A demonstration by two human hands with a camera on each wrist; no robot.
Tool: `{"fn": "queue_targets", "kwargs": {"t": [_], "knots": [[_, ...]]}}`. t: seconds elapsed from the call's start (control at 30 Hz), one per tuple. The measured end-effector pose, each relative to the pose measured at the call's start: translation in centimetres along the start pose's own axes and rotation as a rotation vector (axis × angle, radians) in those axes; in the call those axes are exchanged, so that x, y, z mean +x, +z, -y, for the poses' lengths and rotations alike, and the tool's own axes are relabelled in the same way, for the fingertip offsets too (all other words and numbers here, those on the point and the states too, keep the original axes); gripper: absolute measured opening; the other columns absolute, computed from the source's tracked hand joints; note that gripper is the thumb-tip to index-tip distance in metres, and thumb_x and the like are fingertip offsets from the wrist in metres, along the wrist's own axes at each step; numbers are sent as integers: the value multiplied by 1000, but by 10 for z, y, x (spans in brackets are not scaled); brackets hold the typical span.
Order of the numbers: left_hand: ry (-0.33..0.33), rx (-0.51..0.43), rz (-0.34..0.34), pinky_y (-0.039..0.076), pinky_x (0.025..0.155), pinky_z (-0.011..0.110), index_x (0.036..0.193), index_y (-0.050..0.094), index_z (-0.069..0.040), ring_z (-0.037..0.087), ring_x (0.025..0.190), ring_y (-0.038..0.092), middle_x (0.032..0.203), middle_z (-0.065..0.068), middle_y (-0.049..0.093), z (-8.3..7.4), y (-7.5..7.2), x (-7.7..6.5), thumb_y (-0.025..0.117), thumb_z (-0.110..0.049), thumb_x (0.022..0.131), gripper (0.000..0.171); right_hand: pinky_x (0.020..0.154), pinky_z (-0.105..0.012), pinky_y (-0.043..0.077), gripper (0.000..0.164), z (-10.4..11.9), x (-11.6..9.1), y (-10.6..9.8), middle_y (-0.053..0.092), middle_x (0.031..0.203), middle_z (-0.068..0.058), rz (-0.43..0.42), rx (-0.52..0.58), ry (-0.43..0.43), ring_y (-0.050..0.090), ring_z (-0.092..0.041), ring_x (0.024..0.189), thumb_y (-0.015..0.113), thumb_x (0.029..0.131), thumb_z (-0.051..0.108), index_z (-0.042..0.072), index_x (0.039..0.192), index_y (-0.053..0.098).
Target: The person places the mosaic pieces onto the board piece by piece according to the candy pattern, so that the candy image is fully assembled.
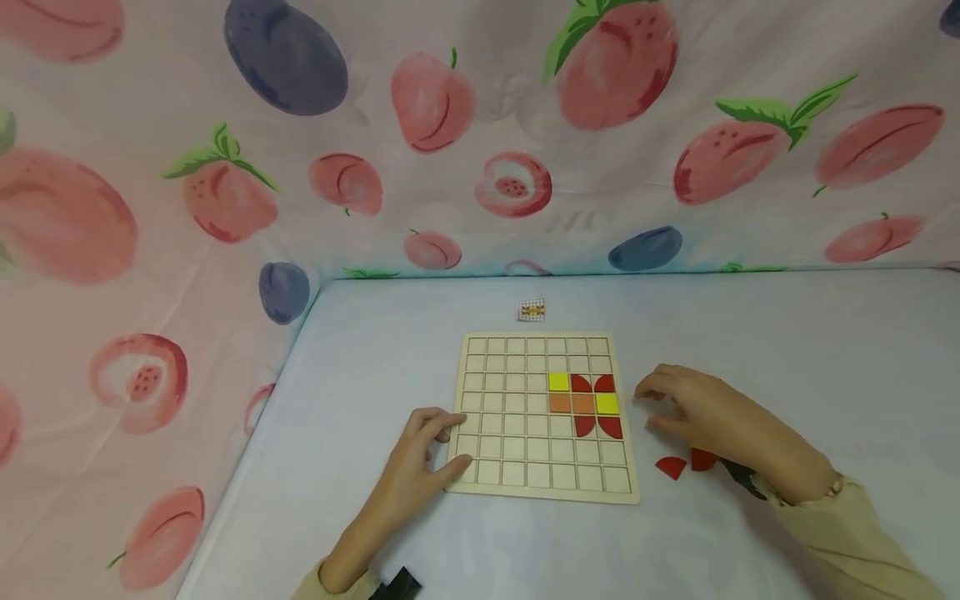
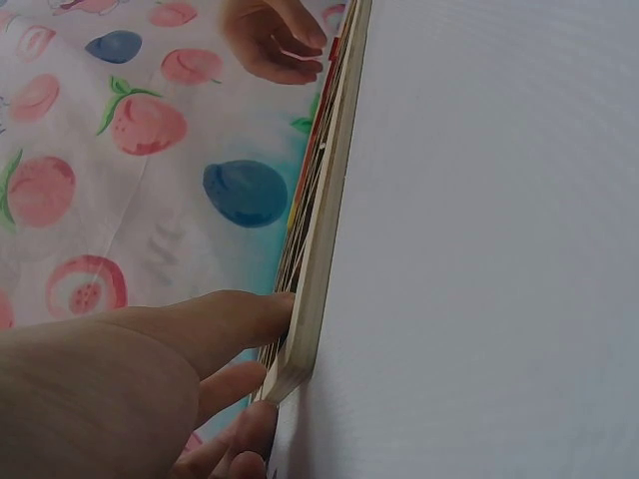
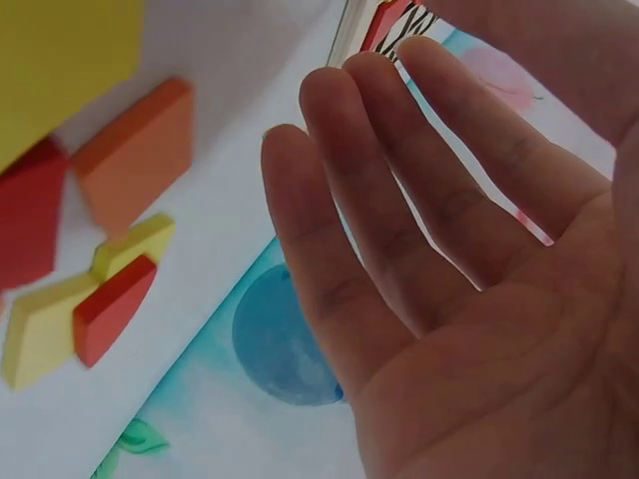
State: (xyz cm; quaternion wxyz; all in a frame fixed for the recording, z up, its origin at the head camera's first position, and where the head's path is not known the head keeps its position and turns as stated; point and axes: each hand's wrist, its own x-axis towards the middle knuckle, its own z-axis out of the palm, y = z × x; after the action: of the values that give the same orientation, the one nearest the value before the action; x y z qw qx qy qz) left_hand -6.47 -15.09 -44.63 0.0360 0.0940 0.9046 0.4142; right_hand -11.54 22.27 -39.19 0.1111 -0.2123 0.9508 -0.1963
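Note:
A pale wooden grid board [image 1: 506,450] lies on the white table. In its right half are yellow squares [image 1: 558,382], orange squares [image 1: 560,403] and several red quarter-circle tiles [image 1: 585,426]. My left hand [image 1: 412,467] rests at the board's left edge, thumb and index finger spread apart on it; the left wrist view shows the thumb [image 2: 265,317] on the rim near a corner. To the right of the board, my right hand [image 1: 701,412] hovers low with nothing in its palm [image 3: 479,369]. Its fingers are fairly straight in the right wrist view.
A loose red quarter-circle tile [image 1: 671,467] and another red tile [image 1: 702,459] lie below my right hand. Loose orange [image 3: 140,155] and yellow tiles [image 3: 45,324] show in the right wrist view. A small pattern card [image 1: 532,311] lies behind the board. Fruit-print cloth [image 1: 585,167] bounds the table.

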Motion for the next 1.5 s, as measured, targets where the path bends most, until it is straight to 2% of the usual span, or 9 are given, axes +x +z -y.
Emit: {"fn": "queue_targets", "kwargs": {"t": [0.27, 0.4, 0.7, 0.9, 1.17, 1.5], "knots": [[-4, -2, -2, 42, 78, 24, 130, 62, -18, 10, 102, 49, 128, -3, 49, 0, 0, 1, 80, -17, 85, 48, 84, -44, 55, 33, -12, -10, -3, 65, 103, -1, 0, -16, 0, 59, -20, 92, 84, 79, 18, 8, 107, 70], [0, -1, -8, 43, 78, 24, 130, 63, -19, 10, 101, 49, 127, -4, 49, 1, 1, 1, 80, -16, 84, 48, 83, -45, 55, 35, -17, -15, -3, 65, 102, -1, 28, -10, 33, 59, -20, 91, 84, 78, 19, 7, 107, 70], [6, -2, -8, 43, 78, 24, 130, 62, -19, 9, 101, 49, 127, -4, 49, 1, 1, 2, 80, -17, 84, 49, 72, -35, 52, 31, -25, -26, -4, 62, 91, 3, 46, -48, 68, 53, -14, 79, 85, 78, 23, 9, 101, 70], [5, -5, -9, 43, 78, 24, 130, 62, -18, 10, 101, 50, 127, -3, 49, 1, 1, 2, 81, -16, 84, 50, 62, -23, 44, 24, -30, -30, -4, 52, 75, 8, 93, 12, 68, 48, -9, 72, 83, 79, 16, 13, 96, 66], [0, -4, -3, 43, 78, 24, 130, 62, -18, 9, 101, 49, 128, -3, 49, 0, 0, 2, 80, -17, 84, 49, 65, -23, 49, 29, -38, -30, -5, 57, 78, 10, 125, 12, 60, 52, -8, 74, 84, 78, 16, 8, 100, 68], [-7, -13, -2, 42, 78, 24, 130, 62, -18, 9, 101, 49, 127, -4, 48, -1, 0, 2, 80, -17, 84, 49, 67, -23, 50, 24, -47, -34, -6, 60, 80, 13, 133, 50, 14, 53, 1, 73, 83, 78, 17, 12, 95, 68]]}}
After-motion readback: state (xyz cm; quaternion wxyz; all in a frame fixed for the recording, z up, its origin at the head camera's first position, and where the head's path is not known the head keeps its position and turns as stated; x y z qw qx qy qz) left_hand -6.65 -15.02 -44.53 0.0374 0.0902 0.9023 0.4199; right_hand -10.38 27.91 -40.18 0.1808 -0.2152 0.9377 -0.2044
